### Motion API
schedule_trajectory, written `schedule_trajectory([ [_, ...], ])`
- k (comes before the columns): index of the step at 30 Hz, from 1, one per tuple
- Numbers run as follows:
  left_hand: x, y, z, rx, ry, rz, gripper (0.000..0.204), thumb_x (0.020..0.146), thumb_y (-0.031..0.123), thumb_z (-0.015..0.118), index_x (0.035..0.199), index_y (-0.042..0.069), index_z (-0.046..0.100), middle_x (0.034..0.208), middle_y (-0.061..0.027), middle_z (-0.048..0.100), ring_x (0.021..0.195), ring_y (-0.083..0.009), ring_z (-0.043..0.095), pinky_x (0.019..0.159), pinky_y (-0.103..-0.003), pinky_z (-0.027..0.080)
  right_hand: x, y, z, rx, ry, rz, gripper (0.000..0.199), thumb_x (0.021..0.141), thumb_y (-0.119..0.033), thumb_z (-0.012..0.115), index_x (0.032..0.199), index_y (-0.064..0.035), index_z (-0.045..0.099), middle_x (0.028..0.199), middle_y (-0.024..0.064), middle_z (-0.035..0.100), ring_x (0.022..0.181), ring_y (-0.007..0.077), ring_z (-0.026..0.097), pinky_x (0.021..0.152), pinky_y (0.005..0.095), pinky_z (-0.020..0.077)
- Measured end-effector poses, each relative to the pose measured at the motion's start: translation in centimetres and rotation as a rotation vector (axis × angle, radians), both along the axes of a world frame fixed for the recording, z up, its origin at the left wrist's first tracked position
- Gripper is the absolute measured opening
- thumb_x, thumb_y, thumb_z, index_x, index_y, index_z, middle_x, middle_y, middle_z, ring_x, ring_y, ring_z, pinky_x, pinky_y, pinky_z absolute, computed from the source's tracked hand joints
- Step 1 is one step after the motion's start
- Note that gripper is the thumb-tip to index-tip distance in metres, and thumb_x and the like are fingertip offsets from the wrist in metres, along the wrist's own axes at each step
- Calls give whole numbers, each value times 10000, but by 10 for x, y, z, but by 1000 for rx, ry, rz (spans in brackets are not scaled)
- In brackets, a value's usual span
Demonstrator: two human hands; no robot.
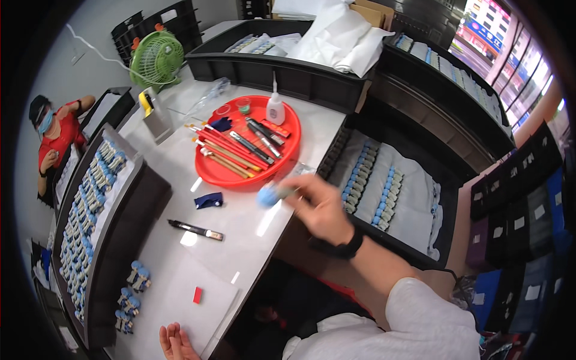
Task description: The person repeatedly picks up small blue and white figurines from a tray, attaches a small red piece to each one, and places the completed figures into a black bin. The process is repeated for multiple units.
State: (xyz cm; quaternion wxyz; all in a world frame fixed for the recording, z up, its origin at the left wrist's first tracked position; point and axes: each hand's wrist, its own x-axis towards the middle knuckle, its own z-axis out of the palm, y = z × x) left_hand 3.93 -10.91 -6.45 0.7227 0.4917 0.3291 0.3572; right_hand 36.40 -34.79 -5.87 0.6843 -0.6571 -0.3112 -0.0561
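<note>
My right hand (321,207), with a dark band on its wrist, is raised over the table's right edge. Its fingers pinch a small figurine (268,195) with a light blue top, blurred by motion. My left hand (176,343) rests palm up at the bottom edge, its fingers loosely stretched with nothing in them. Near it a small red block (197,294) lies on a white sheet (207,309). Several blue-topped figurines (138,276) stand left of the sheet. Farther up lie a black marker pen (195,230) and a dark blue cloth piece (209,200).
A red round tray (207,175) holds brushes, pens and a white squeeze bottle (275,111). Dark crates with rows of figurines stand at the left (129,210) and right (441,246). A green fan (157,57) stands behind. A masked person in red (60,129) works at far left.
</note>
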Motion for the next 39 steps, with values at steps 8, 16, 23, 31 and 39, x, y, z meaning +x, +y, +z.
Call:
schedule_trajectory([
  [8, 3, 5, 0, 60, 106, 2, 314, 905, 59, 469, 1193, -48, 400, 1111, -193, 522, 1054, -267, 502, 949, -384, 389, 173, -266, -141, -317, 142, -962, 227, 710, -8, 659, 935, -16, 626, 809, 65, 656, 715, 111, 605, 665, 237, 473],
  [16, 7, 2, 1, 86, 177, 43, 310, 903, 57, 480, 1173, -75, 407, 1105, -185, 518, 1045, -256, 506, 928, -350, 422, 198, -359, -216, -771, 274, -1165, 207, 659, -41, 670, 865, -32, 650, 826, 137, 657, 796, 277, 638, 728, 346, 498],
  [23, 6, -1, 1, 101, 224, 70, 311, 903, 58, 477, 1183, -59, 408, 1121, -178, 509, 1053, -266, 501, 932, -356, 417, 235, -372, -267, -860, 266, -1093, 183, 658, -53, 635, 841, -42, 637, 848, 143, 647, 835, 295, 620, 761, 364, 479],
  [31, 21, 2, 1, 55, 216, 80, 254, 853, 34, 540, 1096, -37, 516, 983, -121, 587, 938, -193, 575, 819, -277, 467, 283, -475, -323, -1278, 198, -867, 311, 738, -240, 611, 1009, -89, 631, 1022, 140, 623, 939, 316, 581, 806, 405, 456],
  [39, 45, 25, 74, 588, 489, -186, 168, 826, 62, 574, 972, -9, 618, 942, -77, 630, 842, -147, 594, 739, -259, 474, 279, -428, -246, -670, 200, -885, 377, 858, -191, 578, 1189, -25, 503, 1154, 134, 561, 1026, 215, 551, 848, 317, 432],
])
